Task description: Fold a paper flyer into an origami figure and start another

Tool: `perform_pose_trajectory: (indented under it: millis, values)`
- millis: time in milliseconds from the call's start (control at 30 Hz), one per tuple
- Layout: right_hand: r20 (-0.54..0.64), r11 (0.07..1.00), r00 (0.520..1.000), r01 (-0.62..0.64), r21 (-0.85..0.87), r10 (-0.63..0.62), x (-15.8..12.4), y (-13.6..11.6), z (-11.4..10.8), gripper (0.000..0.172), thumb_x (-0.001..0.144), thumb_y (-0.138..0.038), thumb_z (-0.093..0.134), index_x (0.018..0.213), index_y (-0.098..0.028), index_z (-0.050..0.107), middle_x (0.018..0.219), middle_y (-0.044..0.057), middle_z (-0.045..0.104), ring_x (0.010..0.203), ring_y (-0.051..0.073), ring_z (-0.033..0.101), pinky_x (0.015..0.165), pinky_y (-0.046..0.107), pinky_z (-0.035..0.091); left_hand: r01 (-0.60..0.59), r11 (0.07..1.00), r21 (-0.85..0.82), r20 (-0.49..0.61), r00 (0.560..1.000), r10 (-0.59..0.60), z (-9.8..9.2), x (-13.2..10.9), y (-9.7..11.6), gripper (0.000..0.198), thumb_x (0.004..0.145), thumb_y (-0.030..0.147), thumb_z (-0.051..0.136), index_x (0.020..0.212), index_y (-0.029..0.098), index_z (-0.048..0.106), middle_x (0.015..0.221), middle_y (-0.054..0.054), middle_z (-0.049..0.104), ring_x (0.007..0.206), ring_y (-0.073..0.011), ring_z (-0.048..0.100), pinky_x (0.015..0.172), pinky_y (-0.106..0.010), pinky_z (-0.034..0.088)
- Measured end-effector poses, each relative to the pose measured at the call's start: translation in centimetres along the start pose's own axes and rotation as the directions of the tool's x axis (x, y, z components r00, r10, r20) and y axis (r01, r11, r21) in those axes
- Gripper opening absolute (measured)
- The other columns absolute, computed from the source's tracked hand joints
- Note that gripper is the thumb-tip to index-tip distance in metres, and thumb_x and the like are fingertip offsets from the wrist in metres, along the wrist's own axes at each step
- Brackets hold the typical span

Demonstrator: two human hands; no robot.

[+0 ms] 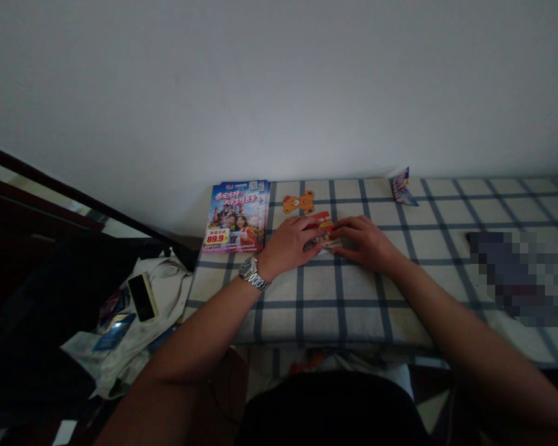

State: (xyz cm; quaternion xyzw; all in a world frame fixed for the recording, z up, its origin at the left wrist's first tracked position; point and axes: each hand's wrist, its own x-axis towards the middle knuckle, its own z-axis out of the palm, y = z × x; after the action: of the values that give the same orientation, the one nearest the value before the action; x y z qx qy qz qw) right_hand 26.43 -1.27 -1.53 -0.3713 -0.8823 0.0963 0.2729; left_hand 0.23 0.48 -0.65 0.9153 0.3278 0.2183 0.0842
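Observation:
A small red-and-yellow printed paper, which looks like a folded flyer, lies on the checked tablecloth in front of me. My left hand grips its left side, fingers bent over it and the thumb at its near edge. From the right, my right hand holds the other side in the same way. Much of the paper is hidden beneath the fingers. A silver watch is on my left wrist. Just beyond the paper is a brown teddy bear figure, lying flat on the cloth.
A stack of colourful flyers lies at the table's left end. One folded flyer stands by the wall. To the right is a dark, pixelated object. Beside the table, a phone rests on white cloth.

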Motion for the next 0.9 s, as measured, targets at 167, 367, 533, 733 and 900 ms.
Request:
perform_pose_trajectory:
  millis: [167, 367, 533, 733, 900]
  values:
    - [-0.013, 1.0, 1.0, 0.018, 0.022, -0.018, 0.3, -0.7, 0.4, 0.02, 0.096, -0.033, 0.075, 0.114, -0.024, 0.074, 0.121, 0.011, 0.073, 0.111, 0.031, 0.067, 0.096, 0.05, 0.057, 0.0, 1.0, -0.016, -0.004, 1.0, 0.0, -0.2, 0.0, 0.2, 0.035, 0.105, 0.047, 0.061, 0.13, 0.025, 0.073, 0.139, -0.008, 0.066, 0.126, -0.0274, 0.062, 0.111, -0.051, 0.05]
    - [-0.007, 0.998, 1.0, 0.021, 0.053, -0.021, 0.3, -1.2, 0.9, 0.008, 0.099, -0.025, 0.071, 0.106, -0.023, 0.074, 0.118, 0.011, 0.073, 0.107, 0.029, 0.066, 0.094, 0.047, 0.057, -0.001, 1.0, 0.001, 0.027, 1.0, 0.001, -0.6, -0.1, 0.1, 0.048, 0.096, 0.056, 0.073, 0.132, 0.025, 0.071, 0.142, -0.009, 0.064, 0.128, -0.0305, 0.06, 0.113, -0.053, 0.048]
    - [-0.002, 0.996, 1.0, -0.014, 0.086, 0.014, 0.4, -1.2, 0.9, 0.004, 0.098, -0.022, 0.068, 0.101, -0.023, 0.071, 0.109, 0.011, 0.073, 0.101, 0.029, 0.067, 0.089, 0.045, 0.056, 0.013, 1.0, 0.007, 0.037, 0.999, -0.014, -0.2, -0.2, -0.2, 0.04, 0.099, 0.043, 0.072, 0.136, 0.026, 0.067, 0.147, -0.007, 0.06, 0.132, -0.0294, 0.058, 0.116, -0.052, 0.047]
    - [-0.027, 0.987, 0.992, -0.119, 0.111, 0.123, 0.6, -1.2, 0.3, 0.004, 0.096, -0.02, 0.066, 0.097, -0.024, 0.065, 0.096, 0.007, 0.07, 0.089, 0.025, 0.066, 0.081, 0.039, 0.054, 0.132, 0.99, 0.055, -0.015, 0.991, -0.132, -0.3, -0.1, 0.3, 0.091, 0.089, 0.052, 0.082, 0.163, 0.024, 0.038, 0.154, -0.014, 0.05, 0.142, -0.0349, 0.05, 0.12, -0.052, 0.044]
    - [-0.061, 0.957, 0.966, -0.239, 0.163, 0.251, 0.4, -1.2, 0.2, 0.007, 0.094, -0.022, 0.065, 0.098, -0.025, 0.06, 0.089, 0.003, 0.069, 0.078, 0.02, 0.066, 0.071, 0.033, 0.052, 0.189, 0.981, 0.047, -0.018, 0.982, -0.189, 0.0, -0.1, 0.0, 0.106, 0.087, 0.055, 0.083, 0.168, 0.024, 0.022, 0.161, -0.017, 0.044, 0.147, -0.0385, 0.046, 0.122, -0.056, 0.042]
